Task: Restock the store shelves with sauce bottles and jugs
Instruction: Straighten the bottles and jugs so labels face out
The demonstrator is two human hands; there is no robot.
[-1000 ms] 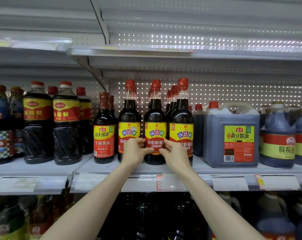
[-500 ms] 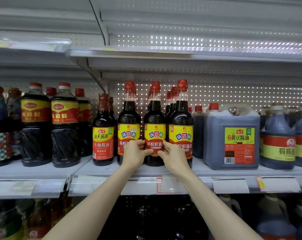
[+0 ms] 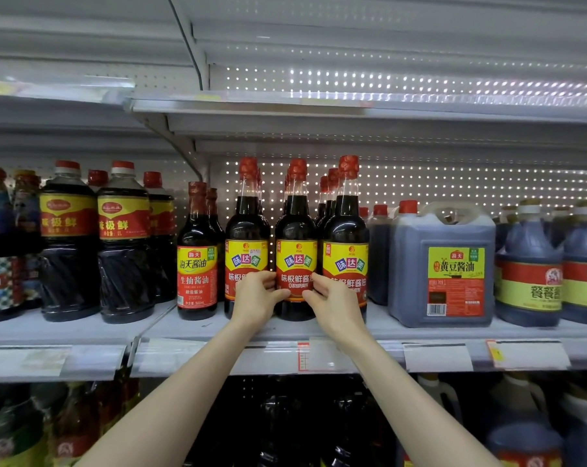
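L grip [image 3: 256,296] + R grip [image 3: 334,299] clasp mid sauce bottle [image 3: 296,227], upright, prob. resting on shelf [image 3: 191,328].

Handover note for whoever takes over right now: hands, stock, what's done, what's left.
Left hand: grips the middle soy sauce bottle from its left side, thumb on the label.
Right hand: grips the same bottle from its right side.
Stock: that bottle stands upright on the shelf, front row, between the matching left bottle and the matching right bottle; square jug further right.
Done: bottle in line, label facing out.
Left: probably just let go; no further stock in view.
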